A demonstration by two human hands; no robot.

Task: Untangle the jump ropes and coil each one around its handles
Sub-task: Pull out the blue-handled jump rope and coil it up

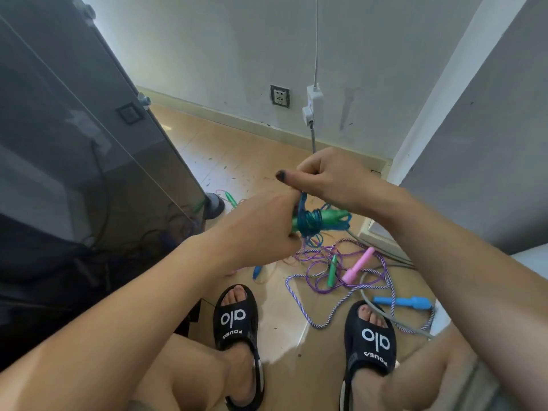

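Note:
My left hand grips a pair of green handles with blue rope wound round them. Just above, my right hand pinches the blue rope's free strand, which runs down into the coil. On the floor below lies a tangle of purple rope with a green handle and a pink handle. A striped purple-white rope loops beside a blue handle. Another small blue handle lies under my left wrist.
A grey glass-fronted cabinet stands at the left, with a green handle near its foot. My feet in black sandals rest on the wood floor. A wall socket and grey cable are nearby.

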